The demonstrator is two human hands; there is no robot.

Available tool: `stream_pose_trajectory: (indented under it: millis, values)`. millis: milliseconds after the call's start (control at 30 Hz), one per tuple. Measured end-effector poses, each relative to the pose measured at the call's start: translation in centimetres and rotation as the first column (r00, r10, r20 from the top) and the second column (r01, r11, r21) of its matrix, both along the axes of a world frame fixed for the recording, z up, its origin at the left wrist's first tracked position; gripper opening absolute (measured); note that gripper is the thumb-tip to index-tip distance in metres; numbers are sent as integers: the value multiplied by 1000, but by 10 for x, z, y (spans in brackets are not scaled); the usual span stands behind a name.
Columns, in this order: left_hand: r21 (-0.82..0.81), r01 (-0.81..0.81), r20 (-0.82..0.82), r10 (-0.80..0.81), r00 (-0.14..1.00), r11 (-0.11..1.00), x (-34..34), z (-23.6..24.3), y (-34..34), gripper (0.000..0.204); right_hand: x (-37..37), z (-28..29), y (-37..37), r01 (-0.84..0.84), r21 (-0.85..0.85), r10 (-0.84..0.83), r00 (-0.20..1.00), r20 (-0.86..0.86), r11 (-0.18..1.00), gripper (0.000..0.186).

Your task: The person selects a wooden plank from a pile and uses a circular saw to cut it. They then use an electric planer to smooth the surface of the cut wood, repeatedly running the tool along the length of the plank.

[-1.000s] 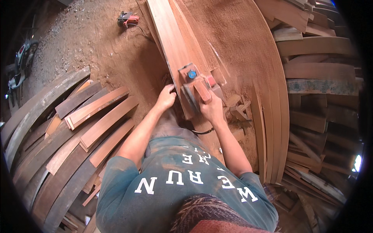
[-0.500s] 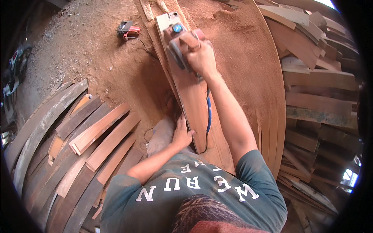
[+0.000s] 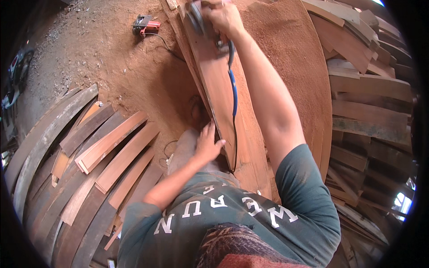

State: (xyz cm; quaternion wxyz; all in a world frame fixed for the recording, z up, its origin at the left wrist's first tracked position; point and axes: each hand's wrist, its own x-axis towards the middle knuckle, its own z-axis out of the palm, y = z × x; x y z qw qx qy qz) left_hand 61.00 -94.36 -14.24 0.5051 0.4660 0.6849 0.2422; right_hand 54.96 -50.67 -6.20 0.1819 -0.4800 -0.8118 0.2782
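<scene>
A long wooden board (image 3: 213, 76) runs away from me on a wooden beam (image 3: 250, 156). On its far part sits an electric planer (image 3: 195, 18), smeared by motion, its top cut off by the picture edge. My right hand (image 3: 225, 20) is closed round the planer's handle, arm stretched far forward. From the planer's rear a blue and black cord (image 3: 234, 96) trails back over the board. My left hand (image 3: 207, 145) rests by the board's near left edge, fingers stretched out and the thumb apart, touching or close to that edge.
A red and black power tool (image 3: 146, 26) lies on the dusty ground at the far left, its cord running toward the beam. Curved wooden pieces (image 3: 120, 147) are piled at my left, more stacked timber (image 3: 371, 111) at right. Reddish sawdust (image 3: 281, 53) covers much of the ground.
My right hand has pushed the planer farther forward along the board, drawing its cord along. My left hand stays by the board's edge. My upper body has leaned forward slightly.
</scene>
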Motion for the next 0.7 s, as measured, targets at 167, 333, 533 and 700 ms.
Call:
stream_pose_trajectory:
  millis: [167,333,533,700]
  values:
    - [216,-203,-113,231,966,955,-36,-2,16,61,109,25,-162,23,-115,-28,999,-40,993,38]
    - [501,-102,-240,252,938,859,-20,43,39,50,265,6,-340,131,-318,-139,990,-4,939,28]
    - [401,543,-282,-465,840,738,91,76,-17,50,395,39,-516,305,-522,-335,941,38,796,26]
    - [442,693,-671,-303,677,569,82,72,17,33,368,29,-488,291,-429,-291,954,67,855,25]
